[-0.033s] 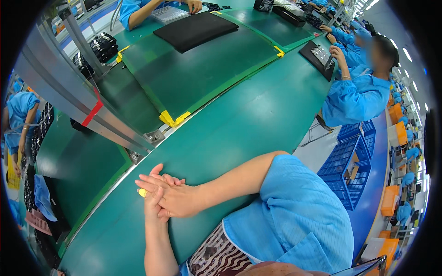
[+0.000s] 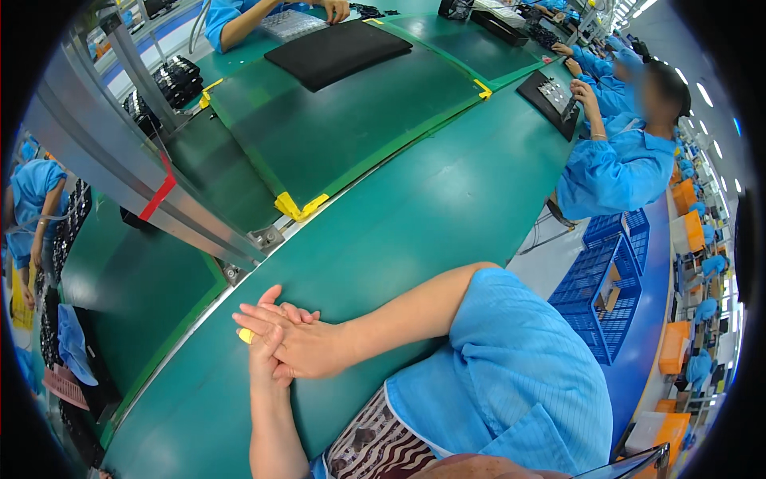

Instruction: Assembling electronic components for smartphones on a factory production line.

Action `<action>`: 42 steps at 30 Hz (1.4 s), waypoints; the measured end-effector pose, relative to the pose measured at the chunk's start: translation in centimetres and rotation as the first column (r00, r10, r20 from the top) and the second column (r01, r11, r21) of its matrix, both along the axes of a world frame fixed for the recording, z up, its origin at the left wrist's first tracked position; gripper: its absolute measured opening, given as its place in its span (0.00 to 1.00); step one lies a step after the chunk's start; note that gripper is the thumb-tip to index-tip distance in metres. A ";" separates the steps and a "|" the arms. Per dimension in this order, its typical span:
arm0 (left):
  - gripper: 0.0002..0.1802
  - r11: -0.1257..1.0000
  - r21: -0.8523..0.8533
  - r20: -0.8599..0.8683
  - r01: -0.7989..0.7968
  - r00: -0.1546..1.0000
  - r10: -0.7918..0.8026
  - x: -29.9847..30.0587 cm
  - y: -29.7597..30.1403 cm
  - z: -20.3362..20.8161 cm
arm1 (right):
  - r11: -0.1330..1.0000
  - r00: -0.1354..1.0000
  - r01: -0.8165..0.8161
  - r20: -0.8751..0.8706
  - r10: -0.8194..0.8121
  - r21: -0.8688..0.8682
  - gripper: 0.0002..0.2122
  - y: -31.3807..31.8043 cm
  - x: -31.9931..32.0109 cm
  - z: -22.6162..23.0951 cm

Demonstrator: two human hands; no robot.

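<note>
I saw the wearer's left hand (image 2: 262, 361) and right hand (image 2: 315, 351) clasped together left of the lower centre of the frame, the right folded over the left with the fingers interlaced. I could not tell whether anything lay between the palms. A yellow band (image 2: 246, 336) circled one finger, though from my end I could not make out which hand wore it. Just beneath the hands lay the green worktop (image 2: 423, 231), the nearest thing to them, running from the lower left to the upper right. The right forearm came out of a blue sleeve (image 2: 519, 319) at the lower right.

Beyond, a metal post (image 2: 120, 148) with red tape (image 2: 158, 198) leaned across the upper left. Near the top centre I had a green mat (image 2: 351, 120), yellow tape (image 2: 299, 209) at its corner and a black pad (image 2: 339, 54) on it.

At the upper right, a co-worker's hand (image 2: 586, 97) was raised over a dark board (image 2: 538, 104) bearing small metallic parts. Below that, blue baskets (image 2: 581, 297) stood on the floor. A blue cloth (image 2: 73, 339) hung at the lower left.
</note>
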State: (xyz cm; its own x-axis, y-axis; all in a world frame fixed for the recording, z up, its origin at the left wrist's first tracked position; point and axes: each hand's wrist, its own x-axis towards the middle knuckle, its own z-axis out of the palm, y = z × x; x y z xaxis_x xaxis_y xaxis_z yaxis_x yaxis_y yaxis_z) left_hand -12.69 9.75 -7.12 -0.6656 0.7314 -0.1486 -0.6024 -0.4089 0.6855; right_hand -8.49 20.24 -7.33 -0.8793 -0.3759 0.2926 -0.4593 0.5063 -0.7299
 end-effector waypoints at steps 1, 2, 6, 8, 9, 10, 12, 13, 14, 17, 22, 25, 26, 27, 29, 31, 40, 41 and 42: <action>0.42 1.000 -0.025 -0.003 -0.005 1.000 0.005 0.1 0.0 0.0 | 1.000 1.000 -0.001 0.004 0.001 -0.012 0.40 0.1 0.1 0.0; 0.42 1.000 -0.022 0.005 0.000 1.000 0.000 0.1 0.1 0.1 | 1.000 1.000 0.004 0.012 -0.004 -0.009 0.40 0.2 0.2 0.0; 0.41 1.000 -0.019 0.045 -0.011 0.999 0.012 0.0 -0.2 -0.2 | 0.998 0.998 0.001 -0.059 0.003 0.065 0.41 0.3 0.4 0.7; 0.41 1.000 -0.013 0.055 -0.023 0.998 0.024 0.0 -0.4 -0.4 | 0.997 0.997 -0.002 -0.074 0.008 0.083 0.42 0.2 0.4 0.8; 0.42 0.999 -0.002 0.133 -0.047 0.990 0.047 0.0 -0.3 -0.4 | 0.995 0.997 -0.016 -0.078 0.023 0.097 0.42 0.3 0.4 0.7; 0.42 0.997 0.006 0.210 -0.071 0.975 0.069 0.0 -0.2 -0.3 | 0.993 0.996 -0.030 -0.081 0.039 0.110 0.42 0.3 0.5 0.6; 0.43 0.992 0.012 0.357 -0.125 0.927 0.112 0.1 -0.1 0.1 | 0.994 0.995 0.000 -0.096 0.010 0.112 0.42 0.2 0.4 0.2; 0.43 0.988 0.012 0.427 -0.153 0.894 0.133 0.1 -0.1 0.3 | 0.993 0.993 0.030 -0.116 -0.016 0.114 0.41 0.1 0.4 0.0; 0.44 0.984 0.009 0.495 -0.180 0.856 0.152 0.1 0.0 0.5 | 0.993 0.993 0.029 -0.113 -0.016 0.113 0.41 0.0 0.5 0.0; 0.46 0.966 -0.013 0.675 -0.259 0.710 0.199 0.2 0.1 1.0 | 0.993 0.997 0.055 -0.060 -0.049 0.107 0.41 0.0 0.7 0.3; 0.44 0.980 0.033 0.526 -0.195 0.837 0.149 0.4 0.4 0.9 | 0.999 0.999 -0.022 0.031 0.021 0.025 0.34 0.8 0.9 1.6; 0.41 0.999 0.050 0.039 -0.006 0.999 0.004 0.5 0.2 0.6 | 0.999 0.998 -0.040 0.051 0.038 0.030 0.34 1.0 0.9 2.1; 0.41 0.999 0.042 0.033 -0.013 0.999 0.012 0.5 0.3 0.8 | 0.999 0.998 -0.047 0.046 0.046 0.023 0.34 1.2 1.0 2.4; 0.42 1.000 0.006 0.029 -0.027 0.999 0.026 0.6 0.1 0.9 | 0.994 0.996 -0.038 0.085 0.030 0.102 0.34 1.4 1.0 2.7; 0.44 0.998 -0.044 0.033 -0.038 0.999 0.040 0.7 -0.1 1.1 | 0.968 0.989 -0.063 0.148 0.027 0.243 0.34 1.7 0.9 3.5; 0.43 0.999 -0.036 0.037 -0.016 0.999 0.018 0.5 0.0 0.7 | 0.919 0.977 -0.162 0.191 0.097 0.359 0.34 1.2 0.5 4.0; 0.35 0.998 0.046 0.021 0.042 0.999 -0.043 1.0 0.6 -0.1 | 0.953 0.992 -0.085 -0.063 0.108 0.289 0.33 1.2 1.1 1.3; 0.35 0.999 0.042 0.013 -0.015 1.000 0.014 0.9 0.8 0.0 | 0.960 0.991 -0.045 -0.112 0.079 0.275 0.32 1.5 1.1 1.7; 0.35 0.998 0.064 0.049 0.024 0.998 -0.027 0.8 0.7 0.2 | 0.967 0.987 0.003 -0.158 0.039 0.254 0.31 1.3 1.1 1.9</action>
